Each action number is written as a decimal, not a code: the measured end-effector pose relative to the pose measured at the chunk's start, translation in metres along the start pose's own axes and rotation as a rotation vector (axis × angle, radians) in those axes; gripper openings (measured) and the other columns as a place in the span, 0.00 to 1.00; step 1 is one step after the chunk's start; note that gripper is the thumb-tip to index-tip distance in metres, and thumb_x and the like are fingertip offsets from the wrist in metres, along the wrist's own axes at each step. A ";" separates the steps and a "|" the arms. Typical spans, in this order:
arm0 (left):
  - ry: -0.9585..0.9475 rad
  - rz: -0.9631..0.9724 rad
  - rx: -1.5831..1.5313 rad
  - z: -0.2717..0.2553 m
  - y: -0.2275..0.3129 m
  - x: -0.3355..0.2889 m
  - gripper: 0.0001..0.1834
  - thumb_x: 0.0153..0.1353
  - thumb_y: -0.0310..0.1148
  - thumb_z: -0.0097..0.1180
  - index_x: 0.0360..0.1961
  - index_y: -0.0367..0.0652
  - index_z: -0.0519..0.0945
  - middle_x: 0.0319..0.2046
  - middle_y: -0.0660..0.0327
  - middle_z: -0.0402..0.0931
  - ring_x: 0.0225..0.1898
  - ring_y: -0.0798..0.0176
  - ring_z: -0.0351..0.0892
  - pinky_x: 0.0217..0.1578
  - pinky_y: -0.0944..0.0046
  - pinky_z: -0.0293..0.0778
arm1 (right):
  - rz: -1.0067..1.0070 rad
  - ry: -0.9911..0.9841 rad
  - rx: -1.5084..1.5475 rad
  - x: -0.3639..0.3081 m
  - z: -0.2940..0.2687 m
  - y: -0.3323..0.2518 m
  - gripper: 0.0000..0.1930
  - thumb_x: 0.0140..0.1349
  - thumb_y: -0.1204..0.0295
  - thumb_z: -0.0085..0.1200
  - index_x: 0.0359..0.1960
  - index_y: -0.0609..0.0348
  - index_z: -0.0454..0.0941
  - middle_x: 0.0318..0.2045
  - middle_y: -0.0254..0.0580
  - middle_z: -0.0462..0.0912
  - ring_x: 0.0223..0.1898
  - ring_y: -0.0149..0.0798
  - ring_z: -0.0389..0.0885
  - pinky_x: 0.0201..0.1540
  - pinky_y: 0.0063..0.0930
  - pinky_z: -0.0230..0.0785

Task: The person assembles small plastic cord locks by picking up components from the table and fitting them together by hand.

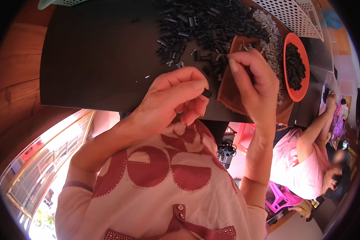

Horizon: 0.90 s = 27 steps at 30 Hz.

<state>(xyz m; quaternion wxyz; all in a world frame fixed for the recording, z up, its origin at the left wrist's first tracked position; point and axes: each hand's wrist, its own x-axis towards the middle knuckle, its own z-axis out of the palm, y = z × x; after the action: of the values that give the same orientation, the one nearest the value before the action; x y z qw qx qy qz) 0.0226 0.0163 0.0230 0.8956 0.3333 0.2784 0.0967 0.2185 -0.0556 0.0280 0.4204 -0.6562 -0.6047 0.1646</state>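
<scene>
Fingers of the left hand [175, 92]: thumb and forefinger clamped on one short black tube [207, 93], near my view's centre, toward one o'clock. Fingers of the right hand [255, 78], two o'clock: thumb and forefinger tips together; I cannot tell what they pinch. On the counter [92, 60]: tube pile [212, 24], twelve to one o'clock; spring heap [270, 38], between one and two; brown cloth [230, 95], beneath the right hand; orange bowl [298, 95] of black pieces, two o'clock, farther out. Risks, I judge: tube knocked loose, its end jutting from the grip; loose springs [244, 46] scattered, should the right hand brush the cloth.
</scene>
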 end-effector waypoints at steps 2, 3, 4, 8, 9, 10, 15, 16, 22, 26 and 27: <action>-0.029 0.018 -0.010 -0.003 -0.003 0.000 0.11 0.67 0.34 0.43 0.35 0.37 0.72 0.22 0.58 0.73 0.18 0.69 0.67 0.20 0.71 0.63 | -0.065 -0.020 -0.014 0.013 0.003 0.007 0.04 0.58 0.80 0.55 0.35 0.61 0.77 0.24 0.39 0.71 0.24 0.36 0.72 0.28 0.26 0.64; -0.029 0.020 -0.011 -0.003 -0.003 0.000 0.11 0.67 0.34 0.43 0.35 0.37 0.72 0.22 0.58 0.73 0.18 0.69 0.67 0.20 0.71 0.63 | -0.127 -0.038 -0.028 0.018 0.004 0.009 0.05 0.58 0.80 0.55 0.36 0.61 0.77 0.24 0.40 0.71 0.24 0.37 0.72 0.28 0.26 0.64; -0.038 0.025 -0.008 -0.004 -0.003 0.000 0.11 0.67 0.34 0.44 0.34 0.37 0.72 0.22 0.58 0.73 0.18 0.69 0.67 0.20 0.71 0.63 | -0.130 -0.041 -0.025 0.024 0.006 0.008 0.05 0.58 0.80 0.55 0.36 0.61 0.77 0.24 0.40 0.71 0.24 0.37 0.72 0.28 0.26 0.64; -0.054 0.039 0.020 -0.008 -0.003 0.001 0.11 0.66 0.33 0.45 0.33 0.36 0.73 0.22 0.58 0.73 0.18 0.69 0.68 0.21 0.71 0.64 | -0.191 -0.151 -0.139 0.041 0.020 0.000 0.08 0.58 0.80 0.55 0.40 0.60 0.78 0.28 0.37 0.70 0.28 0.33 0.72 0.31 0.22 0.65; -0.049 0.041 0.019 -0.009 -0.003 0.001 0.11 0.66 0.33 0.45 0.33 0.36 0.73 0.22 0.58 0.73 0.18 0.69 0.68 0.21 0.71 0.64 | -0.223 -0.172 -0.183 0.044 0.024 -0.002 0.09 0.58 0.80 0.55 0.41 0.59 0.78 0.28 0.38 0.70 0.27 0.36 0.73 0.30 0.24 0.66; -0.058 0.044 0.015 -0.010 -0.003 0.001 0.10 0.66 0.33 0.45 0.33 0.36 0.73 0.22 0.58 0.73 0.18 0.69 0.68 0.21 0.71 0.64 | -0.225 -0.174 -0.181 0.046 0.027 -0.003 0.09 0.58 0.80 0.55 0.41 0.59 0.78 0.28 0.38 0.70 0.27 0.36 0.73 0.30 0.24 0.66; -0.091 0.068 -0.030 -0.015 -0.005 0.002 0.10 0.66 0.32 0.45 0.33 0.36 0.73 0.23 0.58 0.73 0.18 0.70 0.68 0.21 0.71 0.64 | -0.234 -0.163 -0.482 0.055 0.034 -0.003 0.09 0.56 0.77 0.57 0.39 0.57 0.78 0.29 0.40 0.71 0.27 0.44 0.75 0.29 0.31 0.68; -0.096 0.068 -0.043 -0.015 -0.004 0.001 0.09 0.66 0.32 0.45 0.33 0.36 0.73 0.23 0.58 0.73 0.18 0.70 0.68 0.20 0.71 0.65 | -0.237 -0.166 -0.481 0.056 0.033 -0.003 0.09 0.56 0.77 0.57 0.39 0.57 0.78 0.29 0.40 0.71 0.27 0.44 0.75 0.29 0.31 0.68; -0.113 0.074 -0.069 -0.019 -0.005 -0.002 0.09 0.66 0.31 0.45 0.33 0.35 0.72 0.23 0.58 0.73 0.17 0.70 0.68 0.19 0.70 0.66 | -0.291 -0.180 -0.409 0.056 0.037 -0.009 0.04 0.54 0.73 0.56 0.30 0.57 0.76 0.29 0.40 0.72 0.27 0.48 0.78 0.26 0.40 0.71; -0.113 0.088 -0.075 -0.021 -0.007 -0.002 0.09 0.66 0.31 0.46 0.33 0.35 0.72 0.23 0.58 0.73 0.17 0.70 0.68 0.19 0.70 0.66 | -0.279 -0.202 -0.425 0.056 0.049 -0.014 0.05 0.54 0.71 0.56 0.26 0.58 0.73 0.28 0.40 0.72 0.26 0.48 0.77 0.26 0.40 0.71; -0.113 0.088 -0.075 -0.022 -0.006 -0.002 0.09 0.66 0.31 0.46 0.33 0.35 0.72 0.23 0.58 0.73 0.17 0.70 0.68 0.19 0.70 0.66 | -0.279 -0.204 -0.453 0.057 0.051 -0.014 0.07 0.54 0.71 0.56 0.25 0.58 0.73 0.28 0.40 0.72 0.26 0.48 0.77 0.25 0.40 0.71</action>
<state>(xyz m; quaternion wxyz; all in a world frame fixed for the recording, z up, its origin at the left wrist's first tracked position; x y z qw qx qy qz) 0.0084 0.0222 0.0065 0.9166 0.3164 0.2088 0.1272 0.1841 0.0141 0.0251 0.2186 -0.6239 -0.7497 0.0311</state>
